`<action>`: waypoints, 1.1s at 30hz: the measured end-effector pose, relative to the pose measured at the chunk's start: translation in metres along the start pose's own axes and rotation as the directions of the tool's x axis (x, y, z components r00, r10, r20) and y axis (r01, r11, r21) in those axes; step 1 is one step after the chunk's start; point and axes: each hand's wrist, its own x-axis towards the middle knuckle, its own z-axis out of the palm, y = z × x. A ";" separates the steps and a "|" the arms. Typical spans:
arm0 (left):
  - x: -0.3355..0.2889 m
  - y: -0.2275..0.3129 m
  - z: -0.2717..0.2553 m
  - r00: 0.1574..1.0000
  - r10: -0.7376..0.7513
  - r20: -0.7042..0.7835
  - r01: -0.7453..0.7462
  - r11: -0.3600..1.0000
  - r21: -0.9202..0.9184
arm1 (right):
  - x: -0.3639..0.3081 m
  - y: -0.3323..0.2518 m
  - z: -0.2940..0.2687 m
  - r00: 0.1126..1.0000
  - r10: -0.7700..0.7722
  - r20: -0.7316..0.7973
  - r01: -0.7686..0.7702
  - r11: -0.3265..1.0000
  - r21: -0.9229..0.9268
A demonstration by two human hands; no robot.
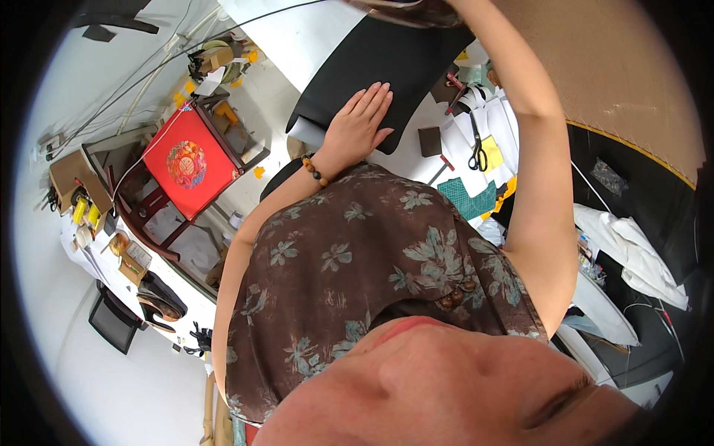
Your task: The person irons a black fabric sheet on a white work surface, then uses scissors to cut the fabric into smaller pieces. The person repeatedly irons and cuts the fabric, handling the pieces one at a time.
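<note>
My left hand (363,123) lies flat with its fingers stretched out on a black sheet of material (379,56), near its lower edge. The wrist wears a beaded bracelet (314,172). Beside the hand, the sheet's near left corner curls over and shows a pale underside (305,131). My right forearm (513,59) reaches up past the top edge, so the right hand is out of sight. Next to that arm, a dark brown shiny object (420,13) is cut off by the top edge; its kind is unclear.
White paper (279,33) lies beyond the sheet. To the right are black-handled scissors (477,149), a dark block (429,141), a green cutting mat (468,195) and a large brown board (617,67). At left stands a chair with a red cushion (186,165).
</note>
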 end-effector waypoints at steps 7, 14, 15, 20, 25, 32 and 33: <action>-0.002 0.003 -0.004 0.999 -0.035 -0.002 0.035 0.999 0.007 | 0.000 -0.061 -0.007 0.981 -0.056 0.186 0.054 0.998 0.015; 0.001 0.005 -0.001 0.999 -0.039 0.000 0.039 0.999 0.014 | 0.013 0.048 -0.003 0.993 0.089 -0.081 -0.095 0.993 -0.066; 0.003 0.005 -0.002 0.999 -0.036 -0.017 0.036 0.999 -0.014 | 0.008 0.051 -0.004 0.987 0.119 -0.106 -0.128 0.989 -0.076; 0.007 -0.014 -0.010 0.995 -0.034 -0.097 -0.006 0.923 -0.384 | -0.043 0.050 0.009 0.960 0.208 -0.190 -0.222 0.974 -0.055; 0.008 -0.045 -0.020 0.996 0.018 -0.092 -0.033 0.986 -0.162 | -0.089 0.034 0.034 0.936 0.136 -0.326 -0.160 0.986 -0.046; 0.008 -0.049 -0.018 0.998 0.052 -0.042 -0.062 0.962 -0.265 | -0.169 -0.083 0.038 0.858 0.454 -0.241 -0.443 0.891 0.099; 0.009 -0.049 -0.017 0.997 0.069 -0.038 -0.077 0.956 -0.283 | -0.181 -0.098 0.039 0.837 0.481 -0.260 -0.463 0.877 0.131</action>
